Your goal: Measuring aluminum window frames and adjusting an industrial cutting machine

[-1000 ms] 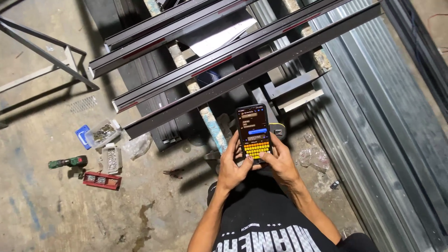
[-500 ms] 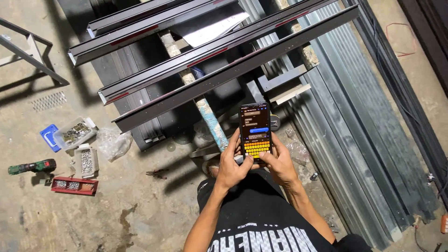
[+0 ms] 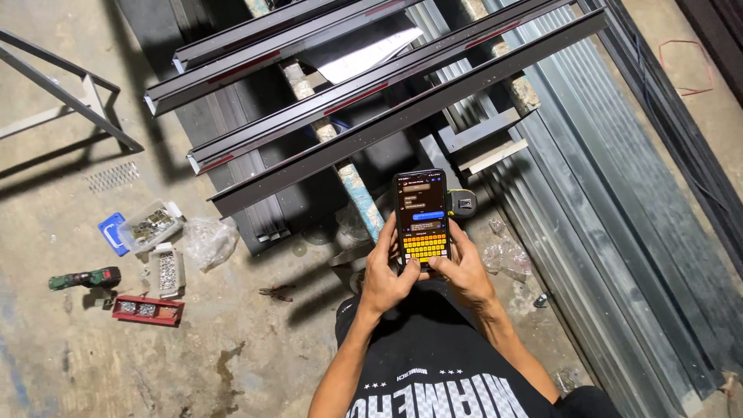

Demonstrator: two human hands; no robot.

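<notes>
Both hands hold a phone (image 3: 422, 219) upright in front of the chest, above a black shirt (image 3: 433, 371). Left hand (image 3: 385, 272) wraps the phone's left edge, fingers curled behind, thumb near the yellow keyboard at the screen's bottom. Right hand (image 3: 464, 269) clasps the right edge, thumb on the lower keys. Both closed on the phone.

Handling, by judgement: phone is light, stiff, smooth-sided, with a breakable glass face. Best held by the long edges low down, as here; a drop onto the concrete floor (image 3: 70, 364) would likely crack it.

Left, on the floor: green drill (image 3: 83, 278), red box (image 3: 147, 310), clear tray of small metal parts (image 3: 152, 225), plastic bag (image 3: 207, 240). Pliers (image 3: 276, 292) lie near the left forearm.

Beyond: long dark steel channels (image 3: 371, 116) run diagonally over corrugated sheets (image 3: 588, 209).

Hidden: the fingers behind the phone; a yellow-edged object (image 3: 464, 203) just behind it, kind unclear. Tray parts are too small to identify.
</notes>
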